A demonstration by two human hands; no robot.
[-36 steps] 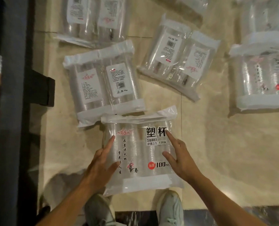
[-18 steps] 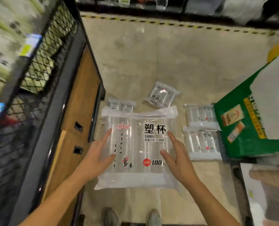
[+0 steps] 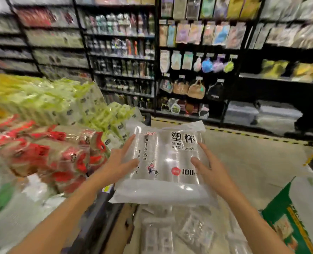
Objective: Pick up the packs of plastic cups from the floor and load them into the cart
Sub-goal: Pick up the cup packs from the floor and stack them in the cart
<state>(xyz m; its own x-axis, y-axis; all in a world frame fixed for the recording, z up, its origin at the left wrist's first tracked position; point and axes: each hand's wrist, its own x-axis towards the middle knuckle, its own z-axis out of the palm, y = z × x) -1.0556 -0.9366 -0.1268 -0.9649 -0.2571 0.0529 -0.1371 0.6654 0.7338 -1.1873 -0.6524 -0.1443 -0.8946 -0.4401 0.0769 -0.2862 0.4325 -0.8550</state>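
A clear pack of plastic cups [image 3: 165, 162] with black print and a red "100" badge is held up at chest height between both hands. My left hand [image 3: 118, 163] grips its left edge and my right hand [image 3: 209, 171] grips its right edge. The pack hangs just right of the cart [image 3: 100, 213], whose dark rim runs under my left forearm. The cart is piled with goods. Other packs of cups [image 3: 179, 233] lie on the floor below, blurred.
Red-wrapped bundles [image 3: 60, 158] and green-and-white packs [image 3: 64, 103] fill the cart at left. A green and white carton [image 3: 298, 217] stands at lower right. Dark store shelving [image 3: 188, 61] lines the far side, behind a yellow-black floor stripe [image 3: 252, 134].
Both hands have lifted the pack from the floor to chest height. My view has swung up from the floor to the loaded cart and the shelves.
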